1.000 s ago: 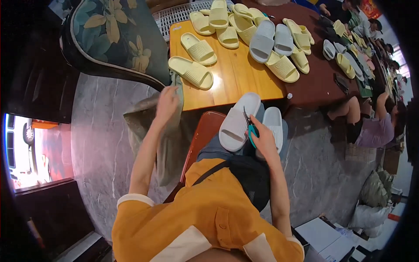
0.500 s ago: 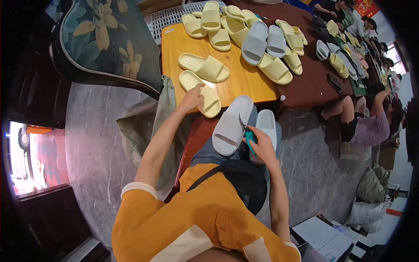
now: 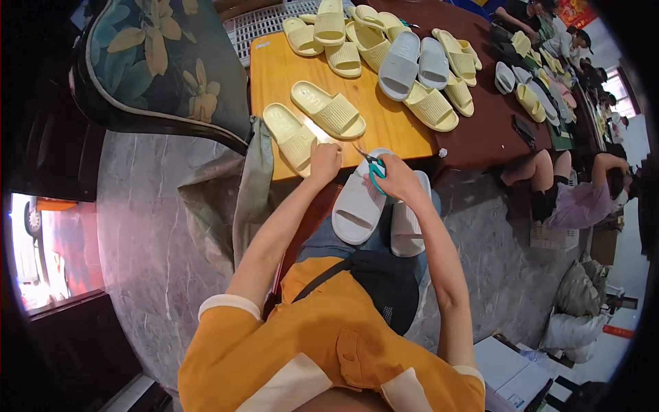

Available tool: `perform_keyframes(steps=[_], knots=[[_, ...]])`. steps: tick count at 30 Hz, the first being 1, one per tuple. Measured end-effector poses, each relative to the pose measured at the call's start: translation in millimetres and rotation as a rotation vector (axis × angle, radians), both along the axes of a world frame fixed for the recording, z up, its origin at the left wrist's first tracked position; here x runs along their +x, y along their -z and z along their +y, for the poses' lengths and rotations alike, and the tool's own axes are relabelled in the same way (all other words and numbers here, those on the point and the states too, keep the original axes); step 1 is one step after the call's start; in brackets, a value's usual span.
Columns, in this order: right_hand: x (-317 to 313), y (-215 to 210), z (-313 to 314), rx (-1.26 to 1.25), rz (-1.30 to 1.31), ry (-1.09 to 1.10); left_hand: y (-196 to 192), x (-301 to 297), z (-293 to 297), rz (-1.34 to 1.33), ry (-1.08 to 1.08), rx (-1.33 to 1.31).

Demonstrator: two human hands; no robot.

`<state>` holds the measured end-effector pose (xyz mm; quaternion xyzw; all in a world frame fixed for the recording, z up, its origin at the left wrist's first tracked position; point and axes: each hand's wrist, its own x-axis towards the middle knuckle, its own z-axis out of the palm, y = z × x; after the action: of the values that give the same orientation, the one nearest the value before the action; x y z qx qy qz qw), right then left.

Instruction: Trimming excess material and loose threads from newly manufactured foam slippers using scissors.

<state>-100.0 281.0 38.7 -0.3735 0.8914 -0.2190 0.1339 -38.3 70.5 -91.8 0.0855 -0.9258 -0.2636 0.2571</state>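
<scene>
My right hand [image 3: 398, 180] grips a pair of small teal-handled scissors [image 3: 375, 169], blades pointing up and left over the table's near edge. Close to the blade tips, my left hand [image 3: 325, 162] has its fingers drawn together at the right edge of a pale yellow slipper [image 3: 287, 137]; anything between them is too small to make out. A second yellow slipper [image 3: 329, 110] lies just beyond, on the yellow wooden table [image 3: 384, 127]. Across my lap rest two light grey slippers, the left one [image 3: 358, 206] partly under the scissors and the right one [image 3: 408, 232] beside it.
Several yellow and grey slippers [image 3: 431, 106] are heaped at the table's far side, next to a brown-covered table [image 3: 480, 130]. A flower-patterned chair back [image 3: 158, 62] stands at left. Other people sit along the far right, one in a purple top [image 3: 580, 204].
My right hand has lifted the scissors from the grey slippers up toward my left hand. The left hand has shifted slightly right, and the two yellow slippers have turned and spread apart.
</scene>
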Motion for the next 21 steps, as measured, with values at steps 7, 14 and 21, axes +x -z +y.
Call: perform_keyframes(steps=[7, 14, 21], knots=[[-14.8, 11.5, -28.6, 0.128, 0.705, -0.168, -28.3, 18.6, 7.1, -0.021, -0.101, 0.273], [-4.2, 17.0, -51.3, 0.114, 0.823, -0.246, -47.1, 28.1, 0.3, -0.043, -0.124, 0.192], [-8.9, 32.8, -62.5, 0.161, 0.650, -0.229, -50.8, 30.0, 4.2, 0.003, -0.070, 0.211]])
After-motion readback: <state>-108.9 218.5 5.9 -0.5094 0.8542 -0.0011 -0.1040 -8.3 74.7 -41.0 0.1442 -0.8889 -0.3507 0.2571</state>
